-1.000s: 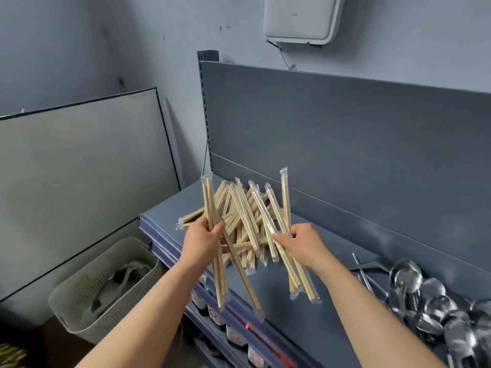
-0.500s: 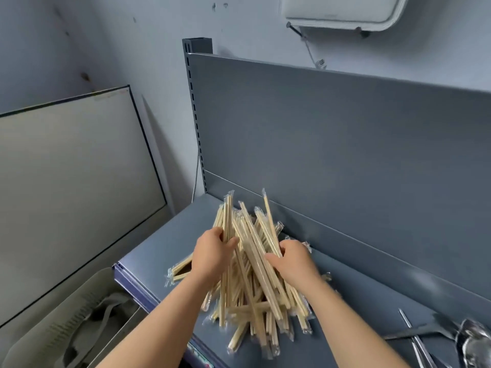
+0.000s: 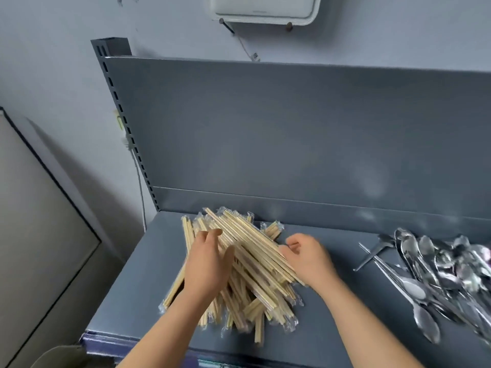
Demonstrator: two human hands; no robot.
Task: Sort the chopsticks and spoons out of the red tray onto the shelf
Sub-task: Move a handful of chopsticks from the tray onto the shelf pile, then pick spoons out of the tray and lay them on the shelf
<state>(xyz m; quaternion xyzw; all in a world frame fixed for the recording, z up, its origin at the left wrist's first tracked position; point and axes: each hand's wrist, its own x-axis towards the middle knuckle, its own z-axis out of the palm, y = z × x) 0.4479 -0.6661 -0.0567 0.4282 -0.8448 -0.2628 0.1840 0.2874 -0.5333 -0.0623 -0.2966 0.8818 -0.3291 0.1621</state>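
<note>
Scene: A person stands at a grey metal shelf [image 3: 332, 328], both bare hands down on a heap of wrapped chopsticks [image 3: 252, 251].
Chopsticks: The heap lies on the left half of the shelf. Its far end is close to the back panel [image 3: 292, 128] and its near end stops short of the front lip.
Long axis: The top layer runs from about 11 o'clock to 5 o'clock. Sticks underneath splay nearer 12 to 6, with a few toward 7.
Left hand: The left hand [image 3: 207, 264] lies on the heap's left flank, fingers fairly straight and pointing to 12 o'clock, thumb spread toward 2.
Right hand: The right hand [image 3: 309, 258] is at the heap's 3 o'clock edge, fingers curled in against the top sticks. Whether it pinches a packet cannot be made out.
Spoons: A jumble of steel spoons [image 3: 438, 274] sits well apart at 3 o'clock from the hands, with the right hand the nearer.
Red tray: Not in view.
Relation that matters: The heap sits between the two hands, so squaring it up looks like a squeeze from 9 and 3 o'clock across the long axis. The loose ends at 6 o'clock appear likeliest to slip out.
</note>
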